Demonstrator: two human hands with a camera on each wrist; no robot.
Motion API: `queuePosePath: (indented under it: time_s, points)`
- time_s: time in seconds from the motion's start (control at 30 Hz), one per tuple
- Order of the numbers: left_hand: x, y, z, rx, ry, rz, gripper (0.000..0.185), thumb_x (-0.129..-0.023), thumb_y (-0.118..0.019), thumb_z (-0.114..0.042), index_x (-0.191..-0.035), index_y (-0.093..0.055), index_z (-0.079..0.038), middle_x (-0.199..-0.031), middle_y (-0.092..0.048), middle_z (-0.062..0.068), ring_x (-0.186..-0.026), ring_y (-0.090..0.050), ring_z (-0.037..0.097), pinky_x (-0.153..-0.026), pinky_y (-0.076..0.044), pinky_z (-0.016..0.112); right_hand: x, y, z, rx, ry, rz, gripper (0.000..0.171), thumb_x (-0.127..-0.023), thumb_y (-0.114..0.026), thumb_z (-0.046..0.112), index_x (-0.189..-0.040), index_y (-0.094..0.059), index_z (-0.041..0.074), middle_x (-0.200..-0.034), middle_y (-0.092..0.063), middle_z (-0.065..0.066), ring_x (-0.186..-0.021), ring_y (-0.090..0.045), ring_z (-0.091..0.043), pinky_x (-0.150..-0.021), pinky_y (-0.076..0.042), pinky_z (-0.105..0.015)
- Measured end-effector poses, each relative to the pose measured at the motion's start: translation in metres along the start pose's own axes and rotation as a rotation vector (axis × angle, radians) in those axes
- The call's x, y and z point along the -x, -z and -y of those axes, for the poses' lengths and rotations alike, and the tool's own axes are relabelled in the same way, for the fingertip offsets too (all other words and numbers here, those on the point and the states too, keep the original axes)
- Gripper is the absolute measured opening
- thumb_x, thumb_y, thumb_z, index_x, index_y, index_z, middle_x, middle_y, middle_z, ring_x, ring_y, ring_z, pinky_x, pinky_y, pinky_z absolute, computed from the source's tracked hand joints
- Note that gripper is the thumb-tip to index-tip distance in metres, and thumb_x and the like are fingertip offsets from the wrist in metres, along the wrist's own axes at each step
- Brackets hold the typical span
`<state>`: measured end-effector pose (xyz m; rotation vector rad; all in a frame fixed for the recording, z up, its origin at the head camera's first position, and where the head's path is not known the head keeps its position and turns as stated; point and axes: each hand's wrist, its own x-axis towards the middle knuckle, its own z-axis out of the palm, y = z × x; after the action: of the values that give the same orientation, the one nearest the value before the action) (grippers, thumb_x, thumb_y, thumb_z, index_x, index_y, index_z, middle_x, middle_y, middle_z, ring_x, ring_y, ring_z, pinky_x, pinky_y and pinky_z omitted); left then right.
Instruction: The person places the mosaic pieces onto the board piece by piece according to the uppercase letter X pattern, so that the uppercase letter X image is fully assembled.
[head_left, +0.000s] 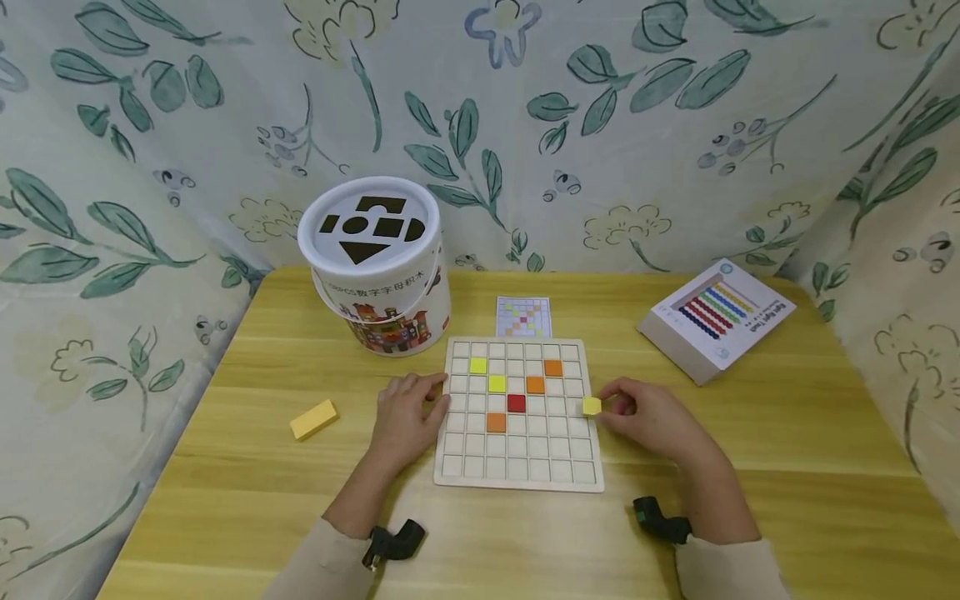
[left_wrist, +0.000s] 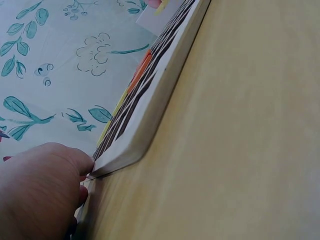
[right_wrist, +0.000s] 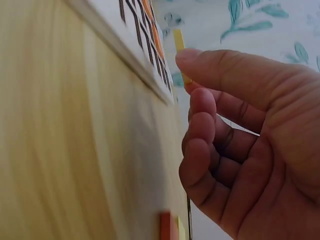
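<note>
A wooden grid board point(head_left: 517, 472) lies flat on the table. Two yellow tiles, several orange tiles and a red tile point(head_left: 516, 403) sit in its squares along crossing diagonals. My left hand point(head_left: 405, 421) rests against the board's left edge, thumb and index fingertip touching it. The left wrist view shows the thumb point(left_wrist: 80, 159) at the board's corner. My right hand point(head_left: 648, 417) pinches a yellow tile point(head_left: 592, 407) between thumb and index finger, over the board's right edge. In the right wrist view, this tile point(right_wrist: 179, 40) stands on edge, the other fingers curled below.
A small printed pattern card point(head_left: 523, 315) lies behind the board. At the back left stands a white lidded bucket point(head_left: 378, 283). A white box point(head_left: 716, 321) is at back right, a yellow block point(head_left: 314, 420) at left. Red and yellow pieces point(right_wrist: 166, 227) show near the right hand.
</note>
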<state>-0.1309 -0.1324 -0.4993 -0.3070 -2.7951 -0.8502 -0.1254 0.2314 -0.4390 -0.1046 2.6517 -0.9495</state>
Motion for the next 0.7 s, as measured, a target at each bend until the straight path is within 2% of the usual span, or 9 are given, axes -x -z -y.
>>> queuePosePath:
  time_s: [0.33,0.7]
  points:
    - [0.000,-0.001,0.001,-0.008,-0.009,-0.012,0.034,-0.096,-0.069,-0.028,-0.128,-0.070,-0.017,-0.095,-0.067,0.000,-0.090,-0.054,0.021,-0.082,-0.035,0.038,-0.006,-0.035,0.035,-0.061,0.068,0.121,0.022,-0.089,-0.079,0.026,-0.107,-0.068,0.019,-0.086,-0.061,0.001,-0.082,-0.055,-0.016,-0.068,-0.046,-0.024]
    - [0.001,-0.001,0.000,-0.013,-0.001,-0.003,0.035,-0.095,-0.070,-0.029,-0.129,-0.070,-0.017,-0.094,-0.067,0.000,-0.089,-0.053,0.021,-0.081,-0.035,0.037,-0.009,-0.053,0.044,0.015,0.039,0.077,0.021,-0.088,-0.081,0.025,-0.104,-0.069,0.022,-0.081,-0.060,0.004,-0.075,-0.054,-0.014,-0.065,-0.044,-0.026]
